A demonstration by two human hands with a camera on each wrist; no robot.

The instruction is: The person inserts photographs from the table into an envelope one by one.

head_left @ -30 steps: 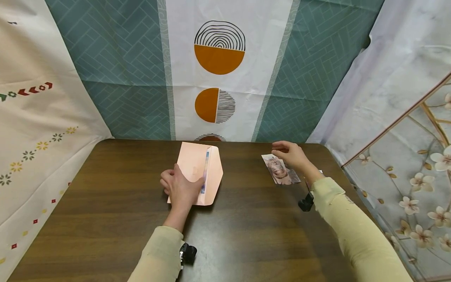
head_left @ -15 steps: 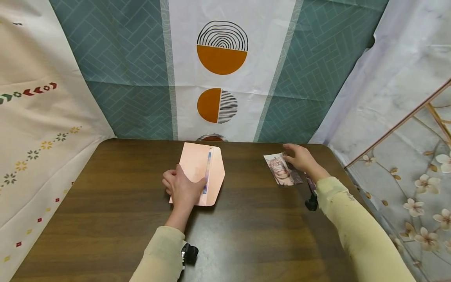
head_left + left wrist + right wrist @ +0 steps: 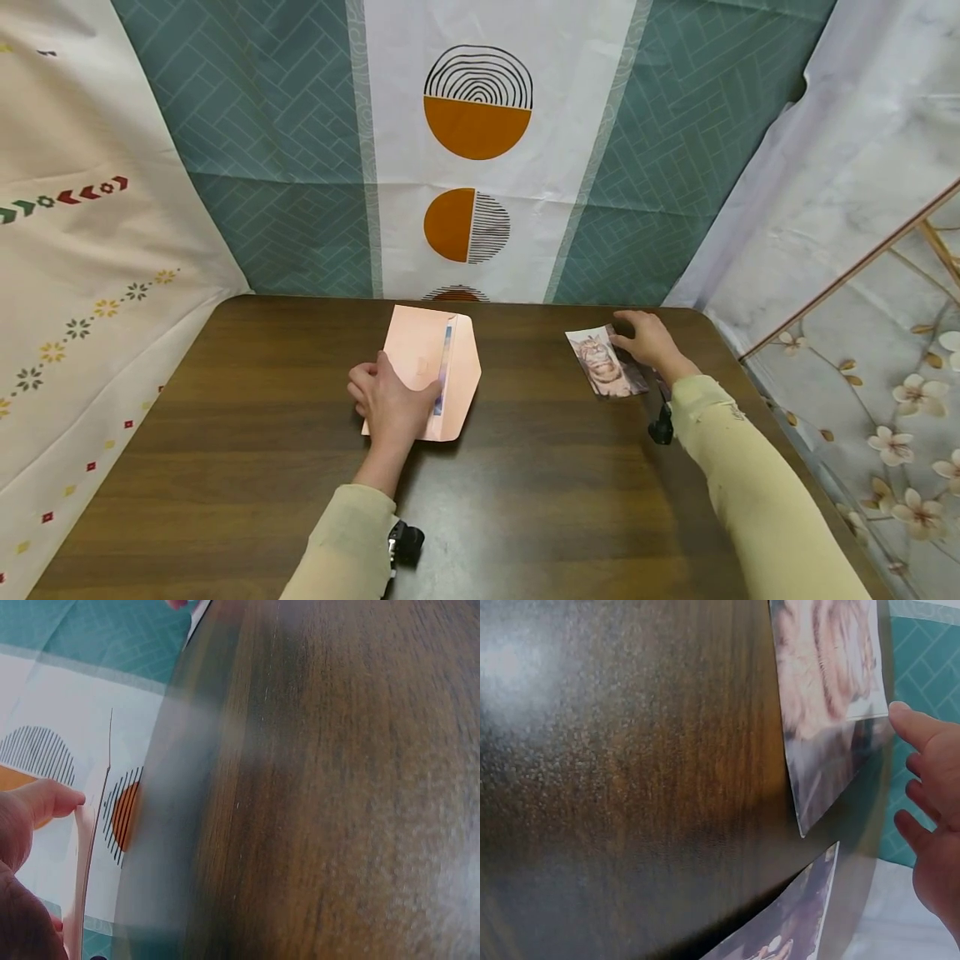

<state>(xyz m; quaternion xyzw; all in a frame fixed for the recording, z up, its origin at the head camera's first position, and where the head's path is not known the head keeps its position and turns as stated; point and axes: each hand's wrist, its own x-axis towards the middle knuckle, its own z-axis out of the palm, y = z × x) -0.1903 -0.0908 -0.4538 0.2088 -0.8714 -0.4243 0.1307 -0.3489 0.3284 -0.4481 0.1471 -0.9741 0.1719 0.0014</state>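
Observation:
My left hand (image 3: pixel 393 396) grips a pink envelope (image 3: pixel 405 342) on the table's left half. Its thumb lies near the mouth of the envelope, and its other fingers curl at the left edge. A strip of a blue-violet picture (image 3: pixel 446 354) shows inside, beside the raised flap (image 3: pixel 465 367). To the right, my right hand (image 3: pixel 651 340) is over a printed photo (image 3: pixel 600 364) of a furry, striped animal, its thumb tip right at the photo's edge. The other fingers bend loosely beyond that edge. A second, dark purplish photo (image 3: pixel 799 922) lies nearby, mostly hidden under the wrist in the head view.
The brown wooden table (image 3: pixel 517 492) has a glossy surface. Behind it hangs a teal and white patterned cloth (image 3: pixel 285 167), with a cream cloth (image 3: pixel 90 250) on the left and a floral one (image 3: pixel 862 350) on the right. Dark cameras sit at both wrists.
My right hand has moved right and down, from above the striped-animal photo to its right edge. The left hand stays on the envelope. The whole head view has shifted slightly.

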